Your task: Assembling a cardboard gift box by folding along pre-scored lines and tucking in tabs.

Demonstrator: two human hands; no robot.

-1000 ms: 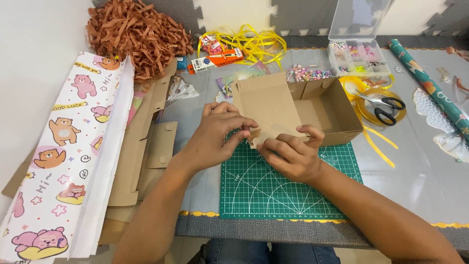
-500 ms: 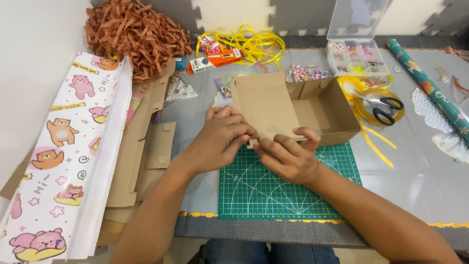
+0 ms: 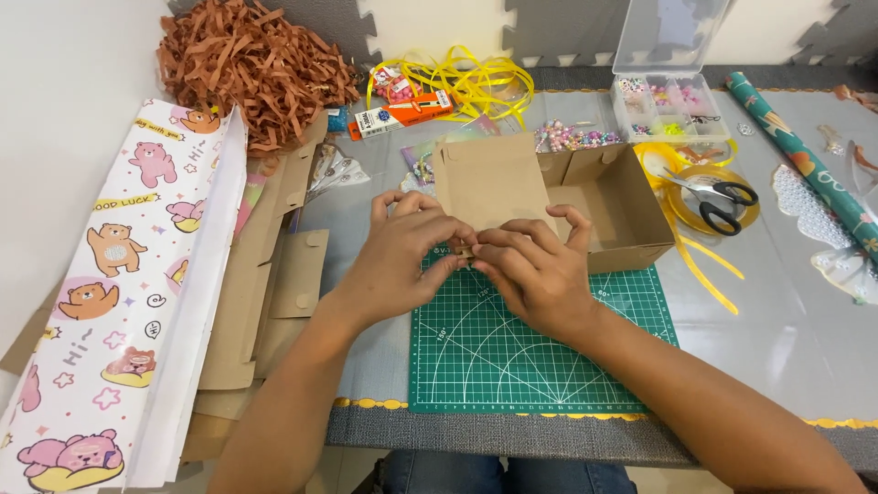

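A brown cardboard box [image 3: 613,206] stands open on the far edge of a green cutting mat [image 3: 512,348], its lid flap [image 3: 489,178] raised toward me. My left hand [image 3: 407,252] and my right hand [image 3: 530,265] meet at the near corner of that flap. The fingertips of both hands pinch a small cardboard tab there. The tab itself is mostly hidden under my fingers.
Bear-print wrapping paper [image 3: 119,302] and flat cardboard pieces [image 3: 274,274] lie at the left. Brown paper shreds [image 3: 247,64], yellow ribbon [image 3: 476,78], a glue box [image 3: 402,114], a clear bead organizer [image 3: 668,101], scissors [image 3: 718,192] on a ribbon spool and a teal paper roll [image 3: 805,160] lie behind and right.
Both hands slid down to the flap's near corner and closed together on it. My right hand came in from the box's front edge. The view shifted slightly.
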